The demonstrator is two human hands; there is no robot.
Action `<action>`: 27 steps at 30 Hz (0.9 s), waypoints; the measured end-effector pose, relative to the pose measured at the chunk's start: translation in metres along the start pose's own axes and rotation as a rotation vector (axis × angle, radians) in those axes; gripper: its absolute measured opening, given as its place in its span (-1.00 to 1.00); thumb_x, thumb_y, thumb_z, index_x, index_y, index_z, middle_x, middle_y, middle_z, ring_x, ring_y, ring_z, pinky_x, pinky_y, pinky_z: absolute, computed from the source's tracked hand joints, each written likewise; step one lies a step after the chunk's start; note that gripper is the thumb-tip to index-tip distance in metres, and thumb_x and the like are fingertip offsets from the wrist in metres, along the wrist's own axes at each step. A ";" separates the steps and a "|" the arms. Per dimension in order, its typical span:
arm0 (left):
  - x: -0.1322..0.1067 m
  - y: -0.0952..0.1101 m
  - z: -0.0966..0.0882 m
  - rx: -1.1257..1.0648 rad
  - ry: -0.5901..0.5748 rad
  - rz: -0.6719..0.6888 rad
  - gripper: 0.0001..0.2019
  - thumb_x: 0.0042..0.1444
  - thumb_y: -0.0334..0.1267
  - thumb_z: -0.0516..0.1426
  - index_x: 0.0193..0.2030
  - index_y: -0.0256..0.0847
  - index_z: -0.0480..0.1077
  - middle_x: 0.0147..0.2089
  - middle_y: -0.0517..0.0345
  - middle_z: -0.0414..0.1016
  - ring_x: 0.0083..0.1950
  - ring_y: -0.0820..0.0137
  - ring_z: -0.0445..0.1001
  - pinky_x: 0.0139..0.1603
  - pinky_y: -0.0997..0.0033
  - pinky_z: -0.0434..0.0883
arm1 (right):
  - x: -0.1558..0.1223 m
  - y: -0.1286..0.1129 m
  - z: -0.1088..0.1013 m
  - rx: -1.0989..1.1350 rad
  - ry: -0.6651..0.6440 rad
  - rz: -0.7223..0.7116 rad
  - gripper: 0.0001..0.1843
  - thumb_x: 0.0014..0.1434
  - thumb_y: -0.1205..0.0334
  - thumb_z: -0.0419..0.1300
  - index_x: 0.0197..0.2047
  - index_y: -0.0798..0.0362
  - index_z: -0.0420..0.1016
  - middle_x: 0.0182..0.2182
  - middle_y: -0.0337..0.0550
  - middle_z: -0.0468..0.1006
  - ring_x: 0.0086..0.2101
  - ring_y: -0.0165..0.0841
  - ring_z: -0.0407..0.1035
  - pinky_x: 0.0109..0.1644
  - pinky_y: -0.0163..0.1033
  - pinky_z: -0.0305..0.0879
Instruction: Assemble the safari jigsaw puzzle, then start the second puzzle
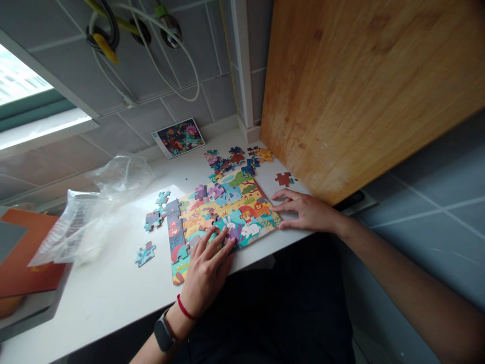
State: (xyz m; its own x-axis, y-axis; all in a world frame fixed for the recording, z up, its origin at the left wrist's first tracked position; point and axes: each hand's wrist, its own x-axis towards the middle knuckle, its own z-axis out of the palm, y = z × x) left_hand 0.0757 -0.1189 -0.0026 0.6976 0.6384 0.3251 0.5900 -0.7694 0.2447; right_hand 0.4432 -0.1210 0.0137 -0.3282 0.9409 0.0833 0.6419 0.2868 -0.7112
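A colourful animal jigsaw puzzle (223, 212), mostly joined, lies on the white counter. My left hand (208, 268) rests over its lower middle, fingers stretched out and partly covering the pieces by the white rabbits. At the right edge of the puzzle, my right hand (299, 210) lies with its fingers apart, the tips touching or very near the border. Two purple pieces (200, 191) sit on top of the puzzle's upper part. A strip of bluish and green pieces (175, 227) runs along the left side. Neither hand visibly grips a piece.
Several loose pieces lie behind the puzzle (227, 163), a brown-red piece (283, 178) to its right, and blue-green pieces (145, 254) to its left. A picture card (179, 138) leans at the wall. A clear plastic bag (94, 212) lies left; a wooden board (364, 91) stands right.
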 end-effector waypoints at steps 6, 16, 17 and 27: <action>0.002 0.003 -0.001 0.026 0.023 -0.024 -0.59 0.37 -0.31 0.15 0.32 0.07 0.44 0.36 0.07 0.49 0.45 -0.03 0.32 0.26 -0.21 0.44 | 0.000 0.001 0.000 0.002 0.003 0.007 -0.50 0.12 -0.12 0.47 0.11 -0.18 0.70 0.20 -0.08 0.51 0.12 -0.09 0.50 0.34 -0.02 0.36; -0.001 0.003 0.004 0.027 0.003 -0.044 -0.60 0.41 -0.29 0.12 0.34 0.01 0.41 0.44 0.00 0.38 0.52 -0.03 0.21 0.32 -0.23 0.43 | 0.000 0.001 0.000 -0.064 -0.014 0.003 -0.51 0.15 -0.13 0.42 0.10 -0.14 0.70 0.19 -0.03 0.51 0.16 -0.04 0.47 0.29 0.03 0.43; -0.001 0.004 0.003 0.015 0.019 -0.055 -0.61 0.40 -0.29 0.13 0.33 0.00 0.42 0.45 -0.02 0.36 0.53 -0.02 0.20 0.34 -0.23 0.43 | 0.000 0.001 -0.001 -0.070 -0.010 0.004 -0.52 0.16 -0.13 0.42 0.10 -0.15 0.70 0.19 -0.03 0.51 0.15 -0.05 0.48 0.28 0.03 0.44; -0.021 -0.007 -0.028 0.006 0.109 -0.088 -0.68 0.39 -0.34 0.12 0.24 -0.03 0.43 0.42 -0.03 0.37 0.50 0.03 0.24 0.37 -0.15 0.42 | 0.004 -0.005 0.011 -0.021 0.184 0.023 -0.59 0.30 -0.14 0.26 0.04 -0.07 0.67 0.00 -0.04 0.61 -0.34 -0.30 0.50 -0.18 -0.13 0.55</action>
State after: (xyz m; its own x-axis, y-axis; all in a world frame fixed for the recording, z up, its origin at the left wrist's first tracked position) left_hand 0.0462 -0.1275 0.0143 0.5949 0.6970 0.4005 0.6496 -0.7103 0.2711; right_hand 0.4314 -0.1205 0.0101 -0.1825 0.9638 0.1945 0.6623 0.2667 -0.7001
